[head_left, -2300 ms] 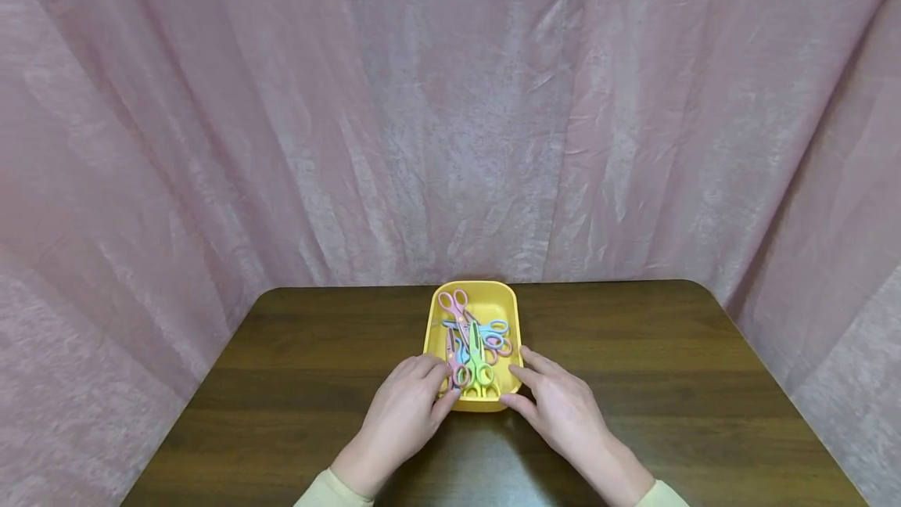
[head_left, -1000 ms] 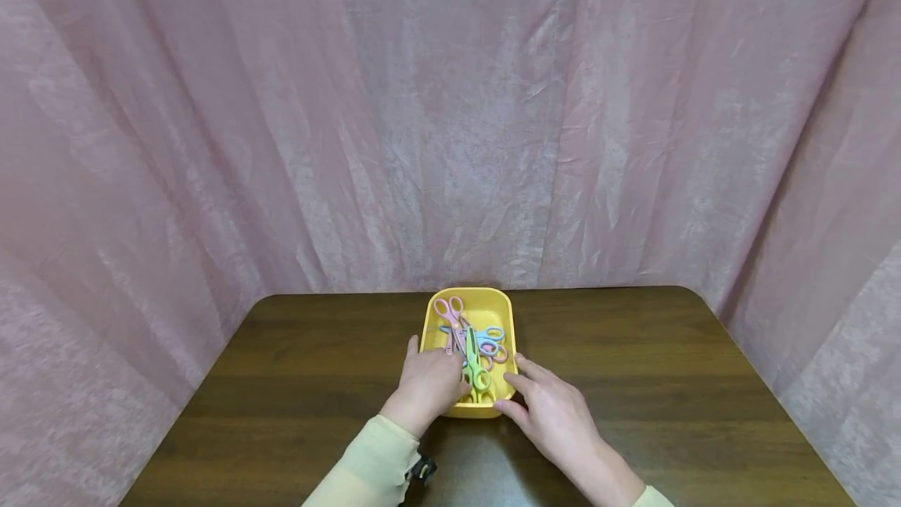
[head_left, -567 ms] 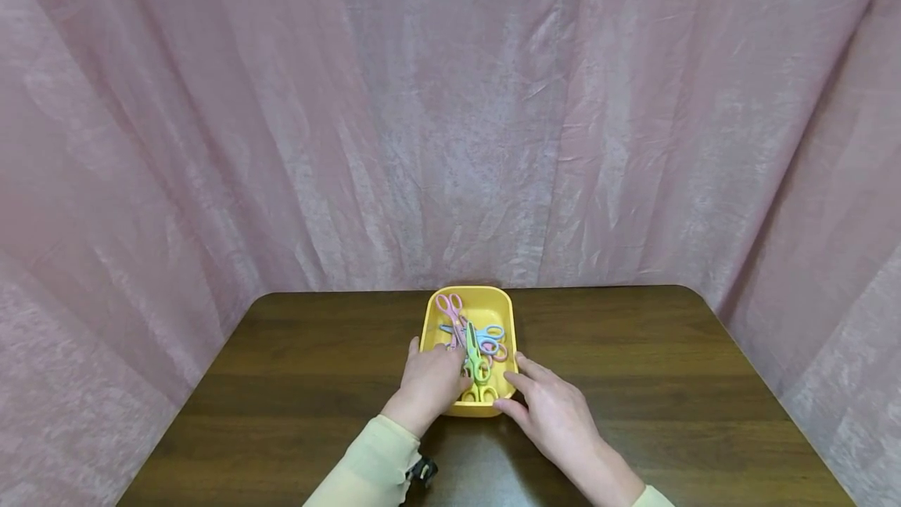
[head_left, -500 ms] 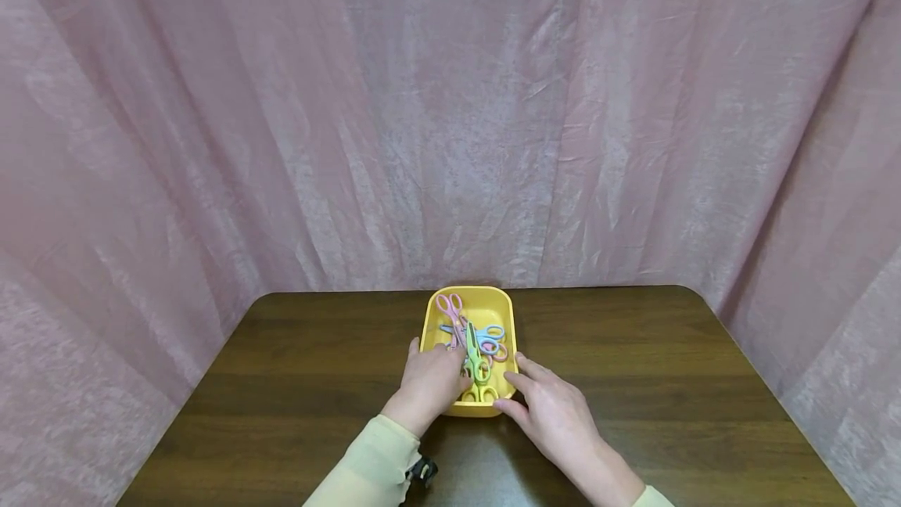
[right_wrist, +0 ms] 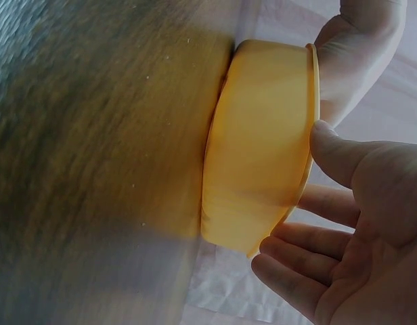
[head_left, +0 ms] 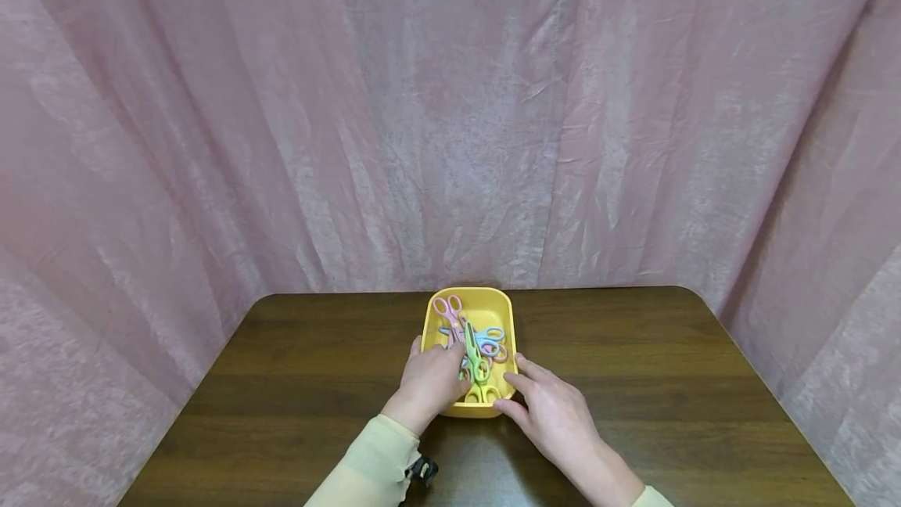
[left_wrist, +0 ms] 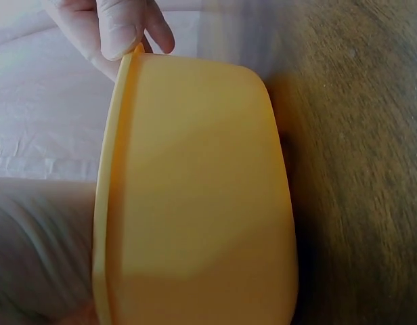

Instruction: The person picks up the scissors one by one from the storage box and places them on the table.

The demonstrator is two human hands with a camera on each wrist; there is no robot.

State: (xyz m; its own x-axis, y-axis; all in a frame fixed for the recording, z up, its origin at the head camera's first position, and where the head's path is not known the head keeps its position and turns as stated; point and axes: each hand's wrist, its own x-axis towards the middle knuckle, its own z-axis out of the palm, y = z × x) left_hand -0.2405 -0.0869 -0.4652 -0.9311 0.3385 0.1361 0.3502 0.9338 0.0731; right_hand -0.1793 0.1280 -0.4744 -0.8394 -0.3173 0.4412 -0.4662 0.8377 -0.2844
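A yellow plastic box [head_left: 497, 305] stands on the table, holding several pairs of children's craft scissors. Over its left rim, my left hand [head_left: 431, 378] reaches down among the scissors; the fingertips are hidden, so what they hold cannot be made out. Beside its thumb lie green scissors [head_left: 472, 349]. Pink scissors [head_left: 453, 321] lie farther back and blue scissors [head_left: 482, 337] point left across the middle. Yellow scissors [head_left: 482, 390] sit at the near end. My right hand [head_left: 556, 405] rests at the box's near right corner, thumb touching the rim, fingers loosely extended along the right side.
The dark wood table [head_left: 633, 358] extends to both sides of the box. Pink curtains [head_left: 450, 116] hang behind and beside it. A small black device [head_left: 423, 469] sits at the left wrist, by the pale sleeve [head_left: 369, 464].
My left hand has moved from the near left corner farther over the box, among the scissors. The green and yellow scissors have shifted slightly. My right hand stays at its corner.
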